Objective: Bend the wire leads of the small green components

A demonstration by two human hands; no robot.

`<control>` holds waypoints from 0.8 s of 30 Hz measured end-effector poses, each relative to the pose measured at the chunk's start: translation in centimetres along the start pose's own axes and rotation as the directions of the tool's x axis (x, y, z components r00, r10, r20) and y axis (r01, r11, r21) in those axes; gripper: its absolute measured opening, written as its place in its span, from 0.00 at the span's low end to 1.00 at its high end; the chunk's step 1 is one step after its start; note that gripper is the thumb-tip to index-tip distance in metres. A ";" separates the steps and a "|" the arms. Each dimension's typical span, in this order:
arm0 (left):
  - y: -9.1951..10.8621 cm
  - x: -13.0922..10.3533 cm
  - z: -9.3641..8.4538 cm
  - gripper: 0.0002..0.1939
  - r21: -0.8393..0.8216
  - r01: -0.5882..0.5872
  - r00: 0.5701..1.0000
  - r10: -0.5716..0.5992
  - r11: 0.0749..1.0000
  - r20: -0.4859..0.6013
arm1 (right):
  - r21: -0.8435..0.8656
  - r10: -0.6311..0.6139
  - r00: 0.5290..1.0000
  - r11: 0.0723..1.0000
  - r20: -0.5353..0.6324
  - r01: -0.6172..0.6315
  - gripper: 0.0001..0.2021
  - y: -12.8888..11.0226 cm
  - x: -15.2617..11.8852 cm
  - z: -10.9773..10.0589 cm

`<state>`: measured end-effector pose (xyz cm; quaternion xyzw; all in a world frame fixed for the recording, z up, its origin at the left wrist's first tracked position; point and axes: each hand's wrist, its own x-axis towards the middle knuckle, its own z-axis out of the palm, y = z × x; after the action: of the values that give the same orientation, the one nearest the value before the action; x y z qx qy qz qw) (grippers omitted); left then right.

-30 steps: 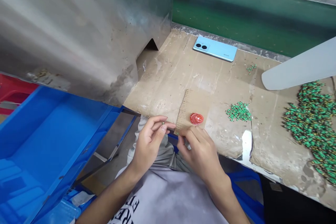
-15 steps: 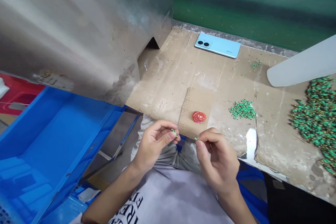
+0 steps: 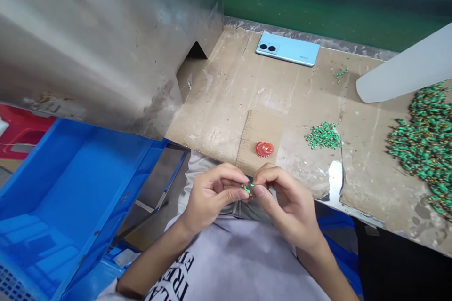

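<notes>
Between the thumb and fingers of my left hand point(image 3: 212, 195) is a small green-and-gold piece point(image 3: 246, 190), partly covered by the fingertips. My right hand point(image 3: 287, 202) pinches a tiny green piece point(image 3: 252, 185) close beside it; whether the two pieces touch I cannot tell. Both hands are over my lap, in front of the table edge. Just beyond them a red, glossy cap-like object point(image 3: 264, 149) sits on a cardboard piece point(image 3: 266, 124). To its right lies a small pile of tiny green pieces point(image 3: 323, 136).
A large heap of green-and-gold pieces point(image 3: 425, 150) covers the table's right side, near a white tube-like object point(image 3: 399, 75). A light blue phone point(image 3: 287, 50) lies at the back. A metal housing point(image 3: 116, 47) stands left, above a blue bin point(image 3: 81, 188).
My right hand has moved left with its tiny green piece, and my left hand slightly right, so the fingertips nearly meet. The camera view has shifted a little.
</notes>
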<state>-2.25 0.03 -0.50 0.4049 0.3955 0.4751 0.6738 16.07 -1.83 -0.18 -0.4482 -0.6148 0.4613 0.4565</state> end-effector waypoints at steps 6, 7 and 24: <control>-0.8 0.3 -0.3 0.08 -0.022 -0.143 0.986 0.144 0.990 0.078 | 0.073 0.040 0.997 0.996 0.063 -0.044 0.06 0.0 0.0 -0.4; -0.9 0.4 -0.3 0.08 -0.022 -0.148 0.985 0.149 0.989 0.084 | 0.075 0.040 0.997 0.996 0.068 -0.045 0.06 0.0 0.0 -0.4; -1.5 0.4 -0.5 0.10 -0.008 -0.139 0.987 0.140 0.990 0.075 | -0.002 0.009 0.995 1.000 0.098 -0.009 0.06 -0.1 0.6 -0.9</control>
<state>-2.09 0.21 -2.10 0.4484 0.3400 0.5059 0.6537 16.83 -1.14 0.12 -0.4282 -0.6348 0.4844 0.4232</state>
